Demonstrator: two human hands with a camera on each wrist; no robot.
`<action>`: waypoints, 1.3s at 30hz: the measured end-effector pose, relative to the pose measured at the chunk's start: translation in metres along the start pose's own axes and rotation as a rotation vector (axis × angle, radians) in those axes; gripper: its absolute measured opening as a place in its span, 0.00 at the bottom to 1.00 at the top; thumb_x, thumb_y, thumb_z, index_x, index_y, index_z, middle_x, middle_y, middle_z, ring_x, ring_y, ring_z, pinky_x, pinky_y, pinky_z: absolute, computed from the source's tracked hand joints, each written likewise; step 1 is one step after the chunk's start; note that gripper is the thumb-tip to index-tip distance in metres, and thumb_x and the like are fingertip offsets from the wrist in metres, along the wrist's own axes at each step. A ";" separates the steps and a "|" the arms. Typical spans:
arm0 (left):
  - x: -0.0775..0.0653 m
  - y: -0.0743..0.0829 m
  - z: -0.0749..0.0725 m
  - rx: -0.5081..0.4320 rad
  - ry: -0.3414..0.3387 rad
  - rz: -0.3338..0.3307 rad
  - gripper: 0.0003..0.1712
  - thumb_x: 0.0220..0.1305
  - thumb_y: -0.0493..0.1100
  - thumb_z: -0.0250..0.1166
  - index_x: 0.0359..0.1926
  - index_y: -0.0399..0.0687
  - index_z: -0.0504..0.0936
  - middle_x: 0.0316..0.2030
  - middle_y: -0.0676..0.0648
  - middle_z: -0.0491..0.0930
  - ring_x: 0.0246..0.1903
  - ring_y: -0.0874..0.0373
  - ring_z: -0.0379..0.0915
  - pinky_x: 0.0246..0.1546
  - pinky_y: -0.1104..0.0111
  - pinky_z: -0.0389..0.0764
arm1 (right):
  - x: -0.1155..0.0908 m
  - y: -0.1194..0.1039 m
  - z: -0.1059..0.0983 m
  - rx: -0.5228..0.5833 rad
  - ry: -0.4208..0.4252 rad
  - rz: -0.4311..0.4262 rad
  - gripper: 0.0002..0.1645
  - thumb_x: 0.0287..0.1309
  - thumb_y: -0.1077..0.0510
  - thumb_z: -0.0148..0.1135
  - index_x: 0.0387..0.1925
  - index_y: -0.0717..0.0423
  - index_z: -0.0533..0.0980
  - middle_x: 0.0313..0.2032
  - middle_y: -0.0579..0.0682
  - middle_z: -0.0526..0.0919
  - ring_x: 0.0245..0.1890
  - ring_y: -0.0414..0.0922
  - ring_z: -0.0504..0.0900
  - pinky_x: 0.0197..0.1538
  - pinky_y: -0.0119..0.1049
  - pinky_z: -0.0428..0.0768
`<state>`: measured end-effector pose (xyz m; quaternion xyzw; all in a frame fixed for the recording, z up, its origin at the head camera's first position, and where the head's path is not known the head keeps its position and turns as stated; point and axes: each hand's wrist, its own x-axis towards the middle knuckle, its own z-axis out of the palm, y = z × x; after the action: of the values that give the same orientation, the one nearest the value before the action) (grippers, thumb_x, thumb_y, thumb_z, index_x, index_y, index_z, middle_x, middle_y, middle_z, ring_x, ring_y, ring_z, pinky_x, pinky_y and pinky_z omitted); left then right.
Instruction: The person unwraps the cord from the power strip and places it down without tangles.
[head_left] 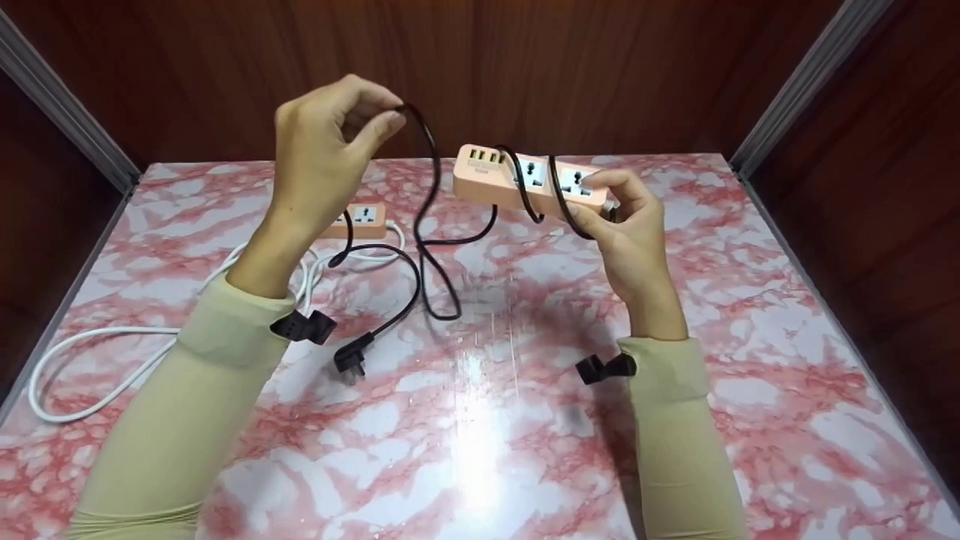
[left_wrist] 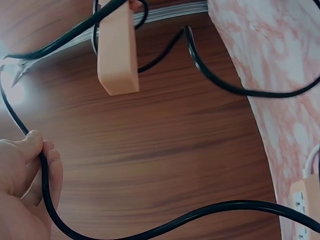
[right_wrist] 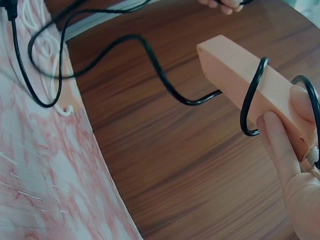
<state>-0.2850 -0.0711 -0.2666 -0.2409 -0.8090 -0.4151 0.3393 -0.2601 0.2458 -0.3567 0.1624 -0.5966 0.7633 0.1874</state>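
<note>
An orange power strip [head_left: 491, 184] with white sockets and USB ports is held up above the table by my right hand [head_left: 634, 225], which grips its right end. Its black cord [head_left: 431, 172] wraps loosely around the strip's body. Further along, my left hand [head_left: 322, 150] pinches that cord between thumb and fingers, raised to the left of the strip. From there the cord hangs in a loop and runs down to a black plug [head_left: 351, 356] low on the left. In the right wrist view, fingers [right_wrist: 280, 145] press against the underside of the strip [right_wrist: 235, 70].
A second orange power strip [head_left: 367, 221] lies on the table behind my left forearm, partly hidden. Its white cord [head_left: 97, 330] spreads in loops over the left side. The marbled pink and white table [head_left: 525, 427] is bounded by brown wood panels [head_left: 480, 67] at back and sides.
</note>
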 end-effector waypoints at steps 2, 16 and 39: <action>-0.003 -0.002 0.001 0.007 -0.007 0.033 0.12 0.60 0.52 0.69 0.37 0.50 0.87 0.32 0.60 0.85 0.29 0.71 0.77 0.34 0.77 0.75 | -0.001 0.000 0.000 0.008 0.005 0.002 0.18 0.46 0.75 0.71 0.40 0.64 0.78 0.44 0.58 0.78 0.36 0.48 0.80 0.36 0.33 0.81; -0.063 -0.029 -0.002 0.035 -0.159 0.389 0.05 0.58 0.42 0.70 0.36 0.49 0.88 0.32 0.52 0.87 0.31 0.56 0.76 0.34 0.67 0.71 | 0.000 -0.002 0.001 0.007 0.005 -0.024 0.17 0.47 0.74 0.71 0.41 0.65 0.77 0.44 0.59 0.78 0.36 0.49 0.80 0.37 0.33 0.81; -0.122 -0.075 -0.002 -0.021 -0.633 0.312 0.19 0.58 0.28 0.67 0.45 0.54 0.87 0.39 0.54 0.84 0.41 0.61 0.78 0.42 0.64 0.77 | 0.000 -0.001 0.002 0.009 -0.002 -0.015 0.18 0.46 0.75 0.71 0.40 0.64 0.78 0.44 0.58 0.78 0.36 0.47 0.79 0.36 0.32 0.80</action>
<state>-0.2547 -0.1270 -0.3955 -0.4820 -0.8231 -0.2713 0.1287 -0.2592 0.2440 -0.3552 0.1684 -0.5921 0.7644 0.1917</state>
